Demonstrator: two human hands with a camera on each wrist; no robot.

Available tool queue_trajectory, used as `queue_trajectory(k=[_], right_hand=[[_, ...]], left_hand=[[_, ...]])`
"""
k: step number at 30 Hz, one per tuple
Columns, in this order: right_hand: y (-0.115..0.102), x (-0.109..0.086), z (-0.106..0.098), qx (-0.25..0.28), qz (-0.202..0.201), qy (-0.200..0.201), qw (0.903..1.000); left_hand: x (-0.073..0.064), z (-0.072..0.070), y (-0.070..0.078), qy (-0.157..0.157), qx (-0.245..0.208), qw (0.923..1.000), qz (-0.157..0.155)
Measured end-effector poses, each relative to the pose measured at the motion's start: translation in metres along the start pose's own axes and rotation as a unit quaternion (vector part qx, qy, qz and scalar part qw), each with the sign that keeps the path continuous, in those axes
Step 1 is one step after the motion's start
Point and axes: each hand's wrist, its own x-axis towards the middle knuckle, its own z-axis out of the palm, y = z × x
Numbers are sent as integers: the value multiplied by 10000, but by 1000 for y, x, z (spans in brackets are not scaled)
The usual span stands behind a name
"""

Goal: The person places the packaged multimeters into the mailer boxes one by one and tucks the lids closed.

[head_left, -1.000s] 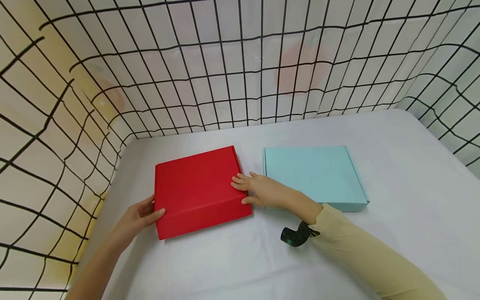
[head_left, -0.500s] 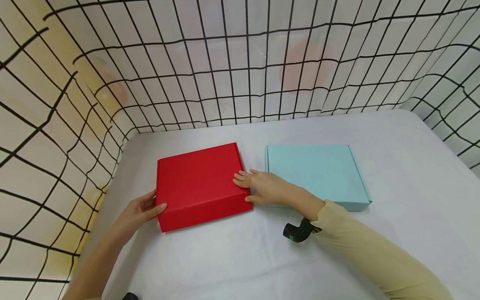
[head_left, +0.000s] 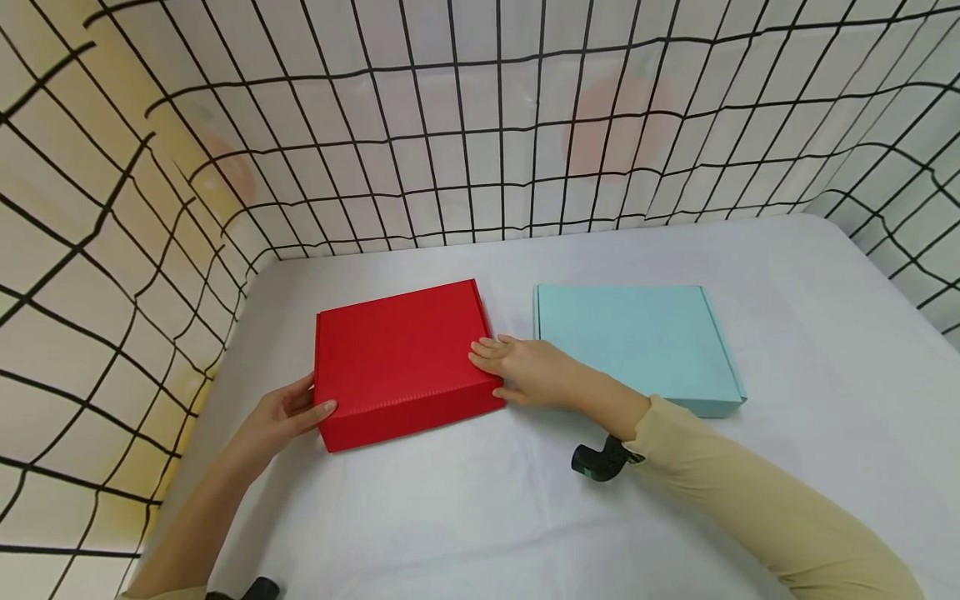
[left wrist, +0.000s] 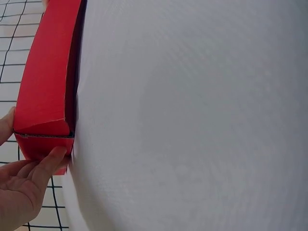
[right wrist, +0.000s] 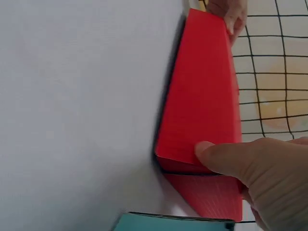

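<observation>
A closed red box (head_left: 405, 350) lies flat on the white surface, its front face turned slightly to the right. My left hand (head_left: 277, 425) grips its near left corner, with the thumb at the front top edge and the fingers along the left side. At the opposite end, my right hand (head_left: 536, 373) holds the near right corner. Its fingers lie over the top edge, and the right wrist view shows the thumb (right wrist: 224, 156) pressed on the front face. To the right lies a light blue box (head_left: 637, 342), also closed, partly covered by my right hand and forearm.
A black wire grid (head_left: 465, 150) stands around the back and both sides of the white surface (head_left: 465, 508). White sheeting hangs behind it. A black wrist device (head_left: 600, 460) projects below my right sleeve.
The red box has shifted slightly away from me, its near left corner the most, with both hands following. The light blue box stays put. The head view has moved a little.
</observation>
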Motion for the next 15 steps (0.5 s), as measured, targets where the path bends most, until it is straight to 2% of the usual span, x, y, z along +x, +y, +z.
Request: queue_trajectory(k=[5,15], right_hand=[[-4,0,3,-582,-217,239,9978],[-8,-1,10,-1037,-305,579,9925]], left_hand=[[-1,0,3,5,9,10000,-48],[0,-1,0,60,-35,10000,45]])
